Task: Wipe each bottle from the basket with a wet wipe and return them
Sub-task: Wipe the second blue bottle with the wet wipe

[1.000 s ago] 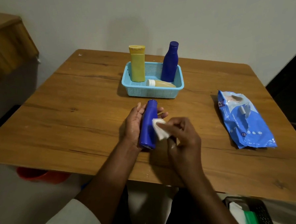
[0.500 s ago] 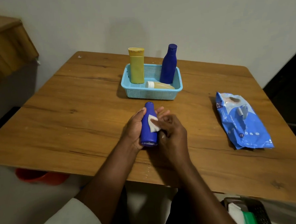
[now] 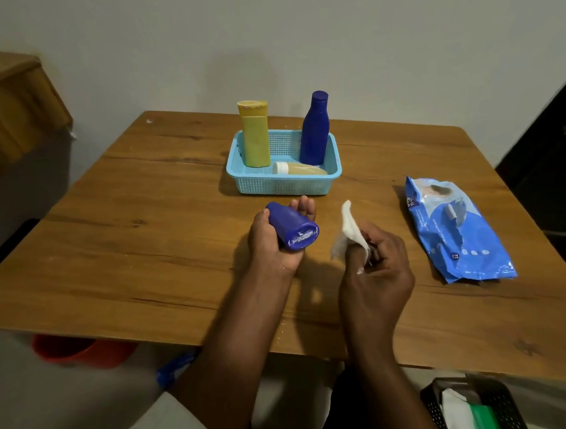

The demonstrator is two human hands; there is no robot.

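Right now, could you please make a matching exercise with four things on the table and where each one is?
Things:
1. yellow bottle
2. small pale bottle
3. wet wipe
4. wipes pack

Places:
A. flat on the table, right side
B. held in the right hand
C. standing in the basket
D. lying in the basket

Pairs: 1-C, 2-D, 3-B, 4-A

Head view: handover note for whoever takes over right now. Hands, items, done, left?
Left hand grips the blue bottle, base toward the camera, above the table.
Right hand pinches the wet wipe, apart from the bottle.
Basket holds an upright yellow bottle, an upright dark blue bottle and a small bottle lying down.
Wipes pack lies to the right.
Done: cannot tell which are wiped.
Left: finish and return the held bottle.
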